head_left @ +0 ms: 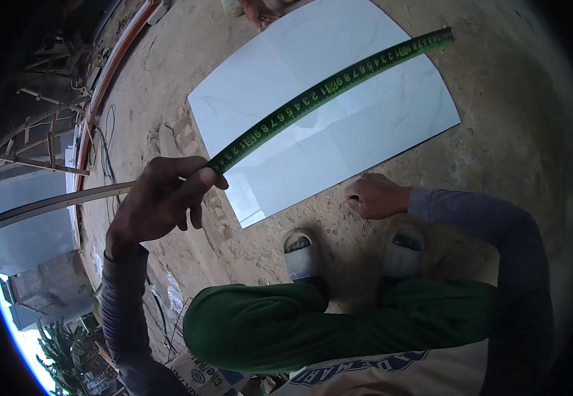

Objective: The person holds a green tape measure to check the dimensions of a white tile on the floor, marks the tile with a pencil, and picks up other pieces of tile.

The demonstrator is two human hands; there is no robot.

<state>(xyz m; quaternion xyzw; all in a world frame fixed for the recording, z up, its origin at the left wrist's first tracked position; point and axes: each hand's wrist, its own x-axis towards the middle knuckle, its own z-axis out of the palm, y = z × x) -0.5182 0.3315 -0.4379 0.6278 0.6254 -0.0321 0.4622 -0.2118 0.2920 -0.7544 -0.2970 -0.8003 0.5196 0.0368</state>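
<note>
A green tape measure blade (313,99) is pinched between the thumb and fingers of my left hand (167,195). Its free end rises to the upper right, crossing above a large white marbled tile (286,158) that lies on the ground. On the hand's other side a dull, narrow strip (62,203) runs to the left rim; it looks like the underside of the same blade. My right hand (379,196) is closed in a fist just off the tile's near edge, and whatever it may hold is hidden.
Another person's hand (260,14) is at the tile's far edge. My two slippers (301,254) stand on rough, dusty ground (247,244) close to the tile. Dark cables (107,148), a long reddish-brown bar (111,66) and a wooden frame (49,135) lie off to the left.
</note>
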